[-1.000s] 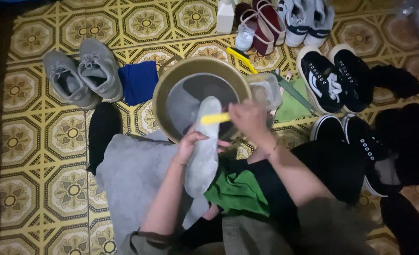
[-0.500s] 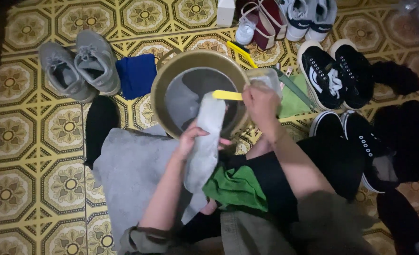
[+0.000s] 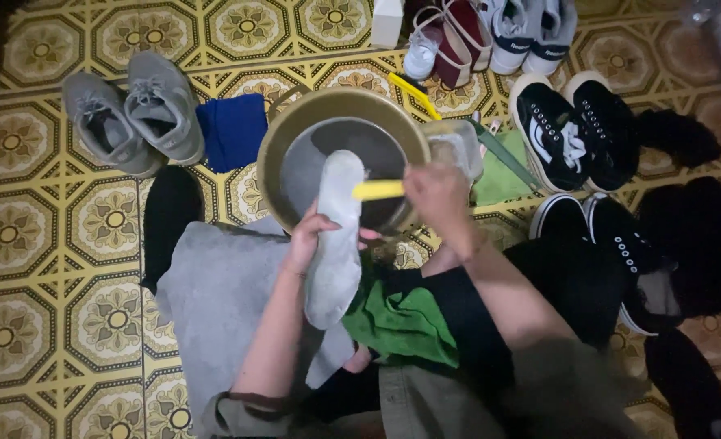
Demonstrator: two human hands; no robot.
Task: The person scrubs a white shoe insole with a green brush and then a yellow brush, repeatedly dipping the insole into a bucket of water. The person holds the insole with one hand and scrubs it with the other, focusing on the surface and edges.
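- Left hand [image 3: 305, 238] grips the grey insole [image 3: 334, 236] at mid-length, held over the basin [image 3: 283, 146].
- Right hand [image 3: 435, 189] is closed on a yellow brush [image 3: 377, 189], lying across the insole.

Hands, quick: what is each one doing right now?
Left hand: closed around a grey insole.
Right hand: closed on a yellow brush laid across the insole.

The yellow plastic brush [image 3: 378, 189] is half buried in the right hand [image 3: 435, 191], its bristles unreadable. The left hand [image 3: 308, 237] covers the edge of the pale grey foam insole [image 3: 334, 236]. The top edge crops the white sneakers [image 3: 531, 28]; the black shoes [image 3: 686, 268] at right dissolve into shadow
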